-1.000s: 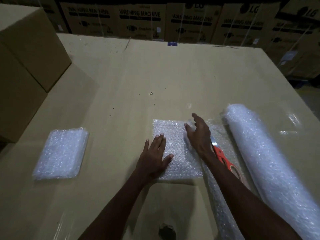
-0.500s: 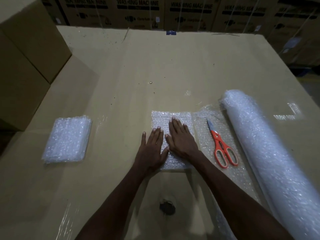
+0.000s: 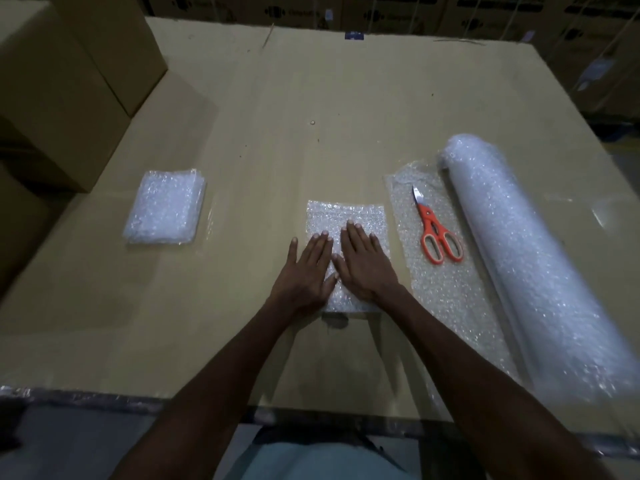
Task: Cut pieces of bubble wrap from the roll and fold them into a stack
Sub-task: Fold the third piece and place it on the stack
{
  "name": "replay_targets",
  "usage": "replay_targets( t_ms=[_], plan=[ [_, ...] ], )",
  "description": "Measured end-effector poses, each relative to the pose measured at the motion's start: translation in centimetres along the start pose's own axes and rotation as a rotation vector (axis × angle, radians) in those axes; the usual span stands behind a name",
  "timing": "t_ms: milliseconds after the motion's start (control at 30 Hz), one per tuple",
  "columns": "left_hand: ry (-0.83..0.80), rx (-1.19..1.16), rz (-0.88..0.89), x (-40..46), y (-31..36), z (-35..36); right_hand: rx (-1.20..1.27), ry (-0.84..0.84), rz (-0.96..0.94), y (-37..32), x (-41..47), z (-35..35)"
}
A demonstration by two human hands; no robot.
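Note:
A folded piece of bubble wrap lies on the cardboard tabletop in front of me. My left hand and my right hand press flat on it side by side, fingers straight. The bubble wrap roll lies at the right, with an unrolled sheet spread beside it. Orange scissors rest on that sheet, blades pointing away from me. A stack of folded pieces sits at the left.
Large cardboard boxes stand at the far left, touching the tabletop's edge. More printed cartons line the back. The table's near edge runs just in front of my body.
My right hand came off the folded piece's right edge and laid flat next to my left hand. Both hands now press the piece; the view has pulled back and tilted down.

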State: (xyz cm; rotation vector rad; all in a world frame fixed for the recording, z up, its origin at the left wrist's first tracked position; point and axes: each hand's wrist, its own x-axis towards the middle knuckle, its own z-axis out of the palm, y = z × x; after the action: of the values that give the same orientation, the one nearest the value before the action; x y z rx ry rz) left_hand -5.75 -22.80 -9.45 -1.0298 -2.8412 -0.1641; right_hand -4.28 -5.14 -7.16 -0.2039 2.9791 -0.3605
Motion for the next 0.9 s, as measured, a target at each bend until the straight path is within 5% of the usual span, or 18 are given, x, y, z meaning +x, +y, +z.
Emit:
replay_targets(
  t_ms=[233,500,633,800,900],
  plan=[
    [-0.123,-0.206,0.219,-1.9,-1.2,-3.8,0.179,0.253,-0.194,1.0,-6.3,-2.0],
    [-0.042,-0.3,0.213,-4.1,-1.0,-5.0,0.061,0.151,-0.328,3.8,-9.5,-2.4],
    [0.047,-0.374,0.092,-3.7,-0.7,-5.8,0.16,0.148,-0.269,3.9,-8.6,-3.2],
    [0.171,-0.604,-0.142,-1.7,-1.5,-6.8,0.744,0.073,0.015,4.2,-6.1,-6.0],
    [0.232,-0.61,-0.3,-0.1,-2.1,-6.8,0.876,0.111,0.09,4.2,-3.7,-7.2]
  ],
)
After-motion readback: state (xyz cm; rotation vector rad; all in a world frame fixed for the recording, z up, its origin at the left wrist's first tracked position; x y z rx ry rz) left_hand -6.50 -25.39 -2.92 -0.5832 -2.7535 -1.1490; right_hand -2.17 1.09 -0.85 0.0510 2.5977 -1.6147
